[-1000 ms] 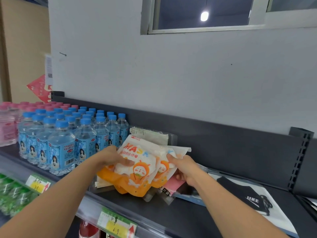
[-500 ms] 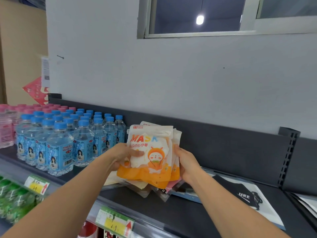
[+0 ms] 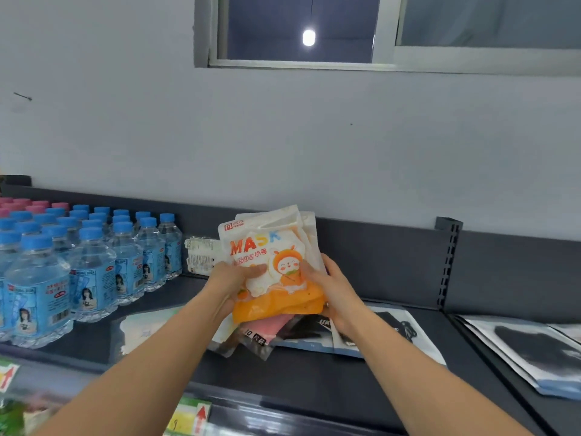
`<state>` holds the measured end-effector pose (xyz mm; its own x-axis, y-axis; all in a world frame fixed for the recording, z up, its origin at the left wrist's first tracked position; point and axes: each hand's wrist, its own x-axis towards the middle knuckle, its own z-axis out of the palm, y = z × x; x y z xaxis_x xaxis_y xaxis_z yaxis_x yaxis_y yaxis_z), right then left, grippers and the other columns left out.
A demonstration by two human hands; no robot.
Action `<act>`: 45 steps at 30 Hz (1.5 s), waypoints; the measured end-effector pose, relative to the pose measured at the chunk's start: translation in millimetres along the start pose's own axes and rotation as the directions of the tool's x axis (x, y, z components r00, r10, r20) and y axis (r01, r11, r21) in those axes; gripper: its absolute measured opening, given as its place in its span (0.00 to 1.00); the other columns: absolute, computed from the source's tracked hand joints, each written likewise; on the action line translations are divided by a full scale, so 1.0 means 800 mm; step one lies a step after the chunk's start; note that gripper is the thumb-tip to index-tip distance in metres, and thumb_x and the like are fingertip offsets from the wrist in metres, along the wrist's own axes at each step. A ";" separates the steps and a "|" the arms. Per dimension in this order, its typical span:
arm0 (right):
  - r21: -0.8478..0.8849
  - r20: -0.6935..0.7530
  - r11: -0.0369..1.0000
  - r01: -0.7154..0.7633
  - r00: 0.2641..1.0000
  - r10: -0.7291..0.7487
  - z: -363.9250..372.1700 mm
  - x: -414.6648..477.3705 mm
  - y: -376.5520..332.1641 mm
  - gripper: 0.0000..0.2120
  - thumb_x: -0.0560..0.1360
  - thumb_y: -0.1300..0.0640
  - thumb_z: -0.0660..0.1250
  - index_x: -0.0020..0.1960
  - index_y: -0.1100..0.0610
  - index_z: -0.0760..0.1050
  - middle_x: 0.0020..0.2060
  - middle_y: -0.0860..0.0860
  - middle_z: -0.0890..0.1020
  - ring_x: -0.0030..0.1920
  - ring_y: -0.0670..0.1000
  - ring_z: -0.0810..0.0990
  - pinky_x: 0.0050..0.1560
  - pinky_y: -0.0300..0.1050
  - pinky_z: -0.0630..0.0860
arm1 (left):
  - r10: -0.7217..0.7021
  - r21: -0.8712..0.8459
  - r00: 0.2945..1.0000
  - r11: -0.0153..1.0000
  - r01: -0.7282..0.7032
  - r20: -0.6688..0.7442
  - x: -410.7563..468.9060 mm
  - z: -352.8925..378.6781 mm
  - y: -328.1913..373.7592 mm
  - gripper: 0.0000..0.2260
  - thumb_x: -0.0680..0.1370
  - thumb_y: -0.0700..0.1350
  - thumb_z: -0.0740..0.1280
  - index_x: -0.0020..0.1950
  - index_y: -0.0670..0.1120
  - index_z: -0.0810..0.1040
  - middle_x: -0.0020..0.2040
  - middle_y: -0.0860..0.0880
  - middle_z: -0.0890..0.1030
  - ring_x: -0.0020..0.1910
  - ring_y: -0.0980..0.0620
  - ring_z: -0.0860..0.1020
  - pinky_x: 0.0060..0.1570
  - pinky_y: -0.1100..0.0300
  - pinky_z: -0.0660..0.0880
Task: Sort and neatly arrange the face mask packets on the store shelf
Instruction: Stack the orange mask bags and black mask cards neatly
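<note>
A stack of white and orange "MASK" packets (image 3: 267,247) with a cartoon face stands upright above the dark shelf (image 3: 314,382). My left hand (image 3: 231,280) grips its left edge, thumb across the front. My right hand (image 3: 330,287) grips the right edge. Under the stack lie a pink packet (image 3: 267,328), black mask packets (image 3: 386,325) and a pale packet (image 3: 147,328), all flat on the shelf. Another packet (image 3: 201,254) stands at the back beside the bottles.
Several blue-capped water bottles (image 3: 91,262) fill the shelf's left part, pink-capped ones (image 3: 28,204) behind. More black mask packets (image 3: 531,347) lie on the right section past the divider. Price tags (image 3: 191,416) line the front rail. A grey wall and window rise behind.
The stack went from tilted and fanned out to upright and squared between both hands. My view shifted right and closer to the shelf.
</note>
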<state>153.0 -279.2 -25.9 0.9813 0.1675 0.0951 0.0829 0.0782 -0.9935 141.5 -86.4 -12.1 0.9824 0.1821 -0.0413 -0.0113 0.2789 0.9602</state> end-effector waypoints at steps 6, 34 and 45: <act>-0.119 -0.246 0.993 0.019 0.968 -0.048 -0.033 -0.036 -0.007 0.26 0.74 0.55 0.73 0.67 0.53 0.65 0.55 0.50 0.79 0.52 0.50 0.81 0.47 0.46 0.81 | 0.042 0.025 0.989 0.999 -0.046 0.142 -0.012 0.054 -0.010 0.14 0.73 0.32 0.71 0.55 0.42 0.75 0.54 0.43 0.83 0.48 0.44 0.82 0.41 0.49 0.79; -0.243 -0.737 0.970 -0.016 0.653 -0.174 -0.421 -0.289 -0.097 0.26 0.76 0.54 0.71 0.70 0.55 0.63 0.59 0.52 0.76 0.53 0.52 0.78 0.41 0.43 0.78 | -0.035 0.118 0.809 0.992 -0.042 0.587 -0.182 0.457 -0.115 0.06 0.78 0.37 0.67 0.55 0.42 0.78 0.56 0.43 0.83 0.54 0.45 0.82 0.58 0.47 0.78; -0.226 -0.798 0.968 -0.108 0.590 -0.120 -0.564 -0.308 -0.111 0.20 0.77 0.51 0.69 0.66 0.57 0.71 0.56 0.54 0.81 0.54 0.56 0.82 0.51 0.54 0.82 | -0.102 0.256 0.808 0.965 -0.062 0.580 -0.211 0.599 -0.147 0.08 0.80 0.47 0.66 0.55 0.44 0.77 0.51 0.46 0.83 0.49 0.49 0.82 0.44 0.55 0.80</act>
<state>-17.8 -771.2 10.9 0.7078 -0.6951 0.1256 0.0138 -0.1641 -0.9863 66.0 -601.6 13.8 0.9034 -0.4277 0.0290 -0.0243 0.0166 0.9996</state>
